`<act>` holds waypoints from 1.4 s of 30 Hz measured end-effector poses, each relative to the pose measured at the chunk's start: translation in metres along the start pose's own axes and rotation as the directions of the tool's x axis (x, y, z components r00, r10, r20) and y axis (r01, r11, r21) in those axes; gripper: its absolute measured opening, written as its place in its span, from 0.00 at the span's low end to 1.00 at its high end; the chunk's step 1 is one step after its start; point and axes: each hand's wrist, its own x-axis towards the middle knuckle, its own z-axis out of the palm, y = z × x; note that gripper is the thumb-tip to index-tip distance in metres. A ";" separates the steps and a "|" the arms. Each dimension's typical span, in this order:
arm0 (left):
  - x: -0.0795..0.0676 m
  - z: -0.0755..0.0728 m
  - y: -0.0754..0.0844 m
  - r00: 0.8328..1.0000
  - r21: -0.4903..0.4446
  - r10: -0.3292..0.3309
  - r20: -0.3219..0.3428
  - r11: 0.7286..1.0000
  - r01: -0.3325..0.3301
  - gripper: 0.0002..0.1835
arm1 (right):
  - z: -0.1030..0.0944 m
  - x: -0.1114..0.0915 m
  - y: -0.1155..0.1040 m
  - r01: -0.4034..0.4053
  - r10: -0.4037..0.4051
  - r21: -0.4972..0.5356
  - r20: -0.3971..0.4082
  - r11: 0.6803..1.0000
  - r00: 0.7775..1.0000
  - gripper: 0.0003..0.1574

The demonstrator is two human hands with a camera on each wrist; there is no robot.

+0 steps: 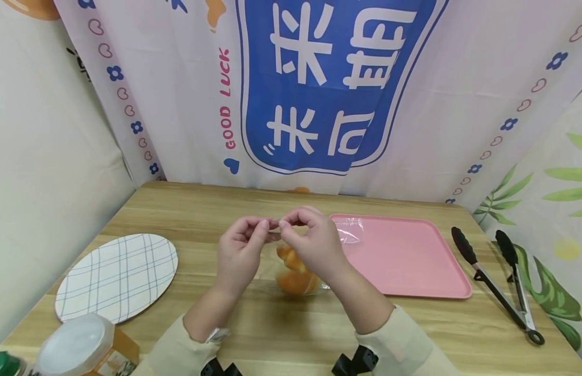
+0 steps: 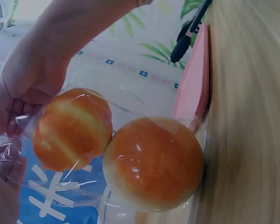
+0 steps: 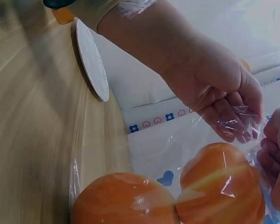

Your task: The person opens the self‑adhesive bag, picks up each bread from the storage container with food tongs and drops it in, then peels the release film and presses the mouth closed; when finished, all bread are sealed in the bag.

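A clear plastic bag (image 2: 126, 109) holds two bread buns, one above the other. The lower one is a smooth round bun (image 2: 154, 163); the upper one is a bun with pale stripes (image 2: 72, 128). My left hand (image 1: 239, 256) pinches the gathered top of the bag between thumb and fingers. Close beside it, my right hand (image 1: 314, 243) pinches the same edge, the fingertips of both nearly meeting. In the head view the buns hang below the hands, partly hidden by the right one. The bag's bottom is at or just above the wooden table; I cannot tell which.
A pink tray (image 1: 404, 256) lies to the right, with black-tipped tongs (image 1: 500, 297) beyond it. On the left are a checked oval plate (image 1: 117, 277), a lidded jar (image 1: 84, 344) and a green cap (image 1: 4, 363). A printed curtain (image 1: 187, 104) closes off the back.
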 end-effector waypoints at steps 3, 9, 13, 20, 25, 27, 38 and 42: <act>0.001 0.000 0.001 0.997 -0.046 -0.074 -0.010 0.996 0.073 0.08 | -0.005 0.000 0.003 0.001 -0.001 -0.035 0.000 0.999 1.000 0.03; 0.002 -0.001 0.004 0.988 -0.024 -0.153 -0.026 0.988 0.153 0.08 | -0.018 0.000 0.008 -0.050 0.052 -0.107 0.018 0.993 0.998 0.04; 0.003 0.000 0.004 0.982 -0.011 -0.187 -0.030 0.982 0.187 0.08 | -0.029 0.000 0.012 -0.048 0.053 -0.178 0.024 0.983 0.998 0.03; 0.004 0.001 0.004 0.976 0.014 -0.212 -0.054 0.977 0.213 0.09 | -0.046 0.000 0.019 -0.031 0.036 -0.261 0.016 0.965 0.999 0.03; 0.004 0.002 0.004 0.976 -0.005 -0.209 -0.060 0.978 0.209 0.06 | -0.059 0.001 0.023 -0.030 0.038 -0.293 0.020 0.956 0.999 0.04; 0.004 0.002 0.003 0.977 -0.019 -0.205 -0.060 0.979 0.204 0.05 | -0.065 0.000 0.025 -0.033 0.041 -0.295 0.023 0.955 0.999 0.03; 0.005 -0.001 0.001 0.975 -0.038 -0.210 -0.073 0.977 0.208 0.06 | -0.099 -0.003 0.040 -0.013 0.024 -0.285 0.038 0.958 0.999 0.04; 0.005 -0.002 -0.001 0.971 -0.029 -0.222 -0.087 0.975 0.220 0.06 | -0.110 -0.006 0.047 -0.055 0.067 -0.271 0.034 0.961 0.997 0.04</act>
